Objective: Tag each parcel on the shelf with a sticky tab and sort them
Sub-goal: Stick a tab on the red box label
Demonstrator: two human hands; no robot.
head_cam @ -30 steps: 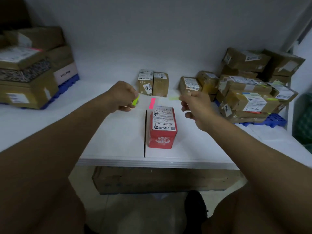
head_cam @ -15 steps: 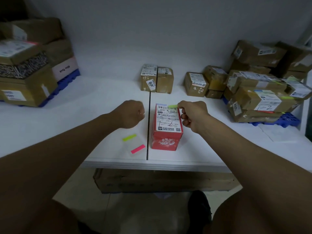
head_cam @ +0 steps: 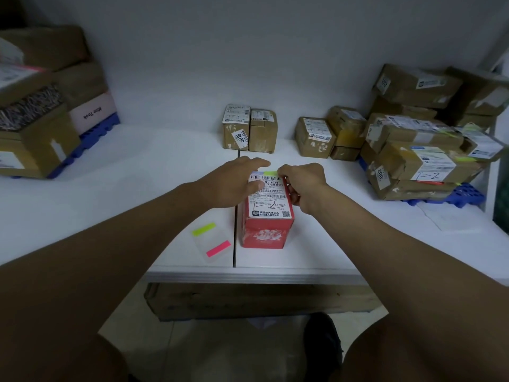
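Two hands on the red parcel (head_cam: 266,213) at the shelf (head_cam: 316,244) front edge. Left hand (head_cam: 234,181) fingers straight, steadying its top; right hand (head_cam: 304,186) fingers pinching the green tab (head_cam: 270,173) onto the label's far edge. Tab sheet (head_cam: 212,239) lies just left of parcel

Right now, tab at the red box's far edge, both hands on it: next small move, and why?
Probably press the yellow-green tab flat onto the label at the far end of the red parcel. The right hand pinches its end, so it does not look fully stuck. The left hand lies on the parcel with straight fingers, steadying it. The tab sheet lies on the shelf.
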